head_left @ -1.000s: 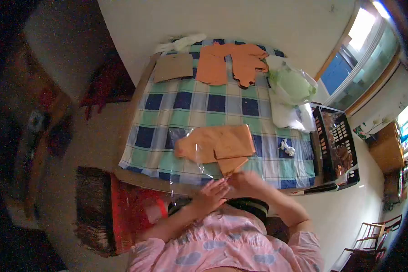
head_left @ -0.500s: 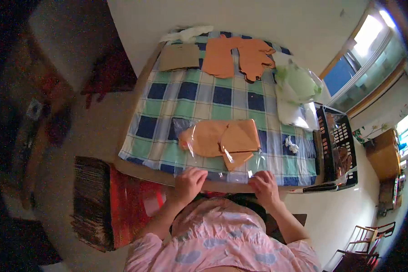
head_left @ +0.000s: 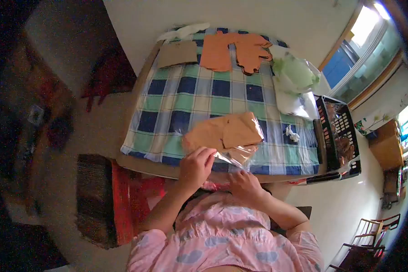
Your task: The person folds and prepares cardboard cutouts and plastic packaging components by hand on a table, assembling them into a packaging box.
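Item: folded orange garment point(head_left: 224, 135) in a clear plastic bag point(head_left: 240, 152), lying on the checked table point(head_left: 199, 97) just beyond my left hand point(head_left: 196, 167). Left hand pinches the bag's near edge; right hand point(head_left: 242, 182), below it, grip unclear. Judged light, soft, slippery film; best held at the open edge.

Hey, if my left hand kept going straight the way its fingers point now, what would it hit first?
Most likely the orange garment in its clear bag. The left hand already rests at the near edge of it, fingers aimed up and across the checked cloth. Depth is hard to judge here.
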Demonstrator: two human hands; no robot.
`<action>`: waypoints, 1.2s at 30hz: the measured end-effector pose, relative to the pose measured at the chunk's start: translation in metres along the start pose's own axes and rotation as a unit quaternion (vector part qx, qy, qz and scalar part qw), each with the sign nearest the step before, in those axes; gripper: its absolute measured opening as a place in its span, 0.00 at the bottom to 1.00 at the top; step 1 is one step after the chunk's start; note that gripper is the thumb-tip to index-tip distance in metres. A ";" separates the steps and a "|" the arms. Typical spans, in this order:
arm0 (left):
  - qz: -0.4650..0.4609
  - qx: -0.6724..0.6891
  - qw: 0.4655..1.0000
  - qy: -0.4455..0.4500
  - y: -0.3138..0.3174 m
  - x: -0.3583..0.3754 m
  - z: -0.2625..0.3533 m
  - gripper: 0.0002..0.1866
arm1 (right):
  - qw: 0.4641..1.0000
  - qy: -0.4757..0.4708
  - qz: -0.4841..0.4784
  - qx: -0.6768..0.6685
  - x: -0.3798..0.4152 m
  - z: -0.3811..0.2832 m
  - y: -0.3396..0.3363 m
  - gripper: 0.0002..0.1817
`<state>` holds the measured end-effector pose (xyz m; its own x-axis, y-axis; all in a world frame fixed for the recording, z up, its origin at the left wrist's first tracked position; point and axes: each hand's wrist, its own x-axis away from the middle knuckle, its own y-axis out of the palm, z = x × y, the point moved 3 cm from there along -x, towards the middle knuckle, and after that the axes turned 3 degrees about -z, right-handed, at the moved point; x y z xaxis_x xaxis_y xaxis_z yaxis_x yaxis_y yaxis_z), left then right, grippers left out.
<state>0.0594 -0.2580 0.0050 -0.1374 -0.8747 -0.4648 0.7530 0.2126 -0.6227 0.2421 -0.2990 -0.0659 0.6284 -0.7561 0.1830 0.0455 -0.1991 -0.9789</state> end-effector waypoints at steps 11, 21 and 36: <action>-0.350 0.239 0.905 0.050 -0.010 -0.015 0.007 0.18 | 0.885 0.252 0.214 -0.329 0.030 0.097 0.008 0.18; -0.270 0.131 0.936 -0.185 0.159 -0.097 -0.148 0.17 | 0.682 0.285 0.299 -0.604 -0.010 0.114 0.024 0.34; 0.036 0.215 0.937 -0.273 0.009 -0.060 -0.199 0.15 | 0.737 0.241 0.239 -0.585 -0.113 0.105 -0.003 0.28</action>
<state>-0.0536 -0.1173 -0.0982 0.1856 -0.9821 -0.0306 0.9532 0.1875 -0.2370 0.2528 -0.1476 -0.0931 -0.0060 -0.9916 0.1294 -0.9692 -0.0261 -0.2451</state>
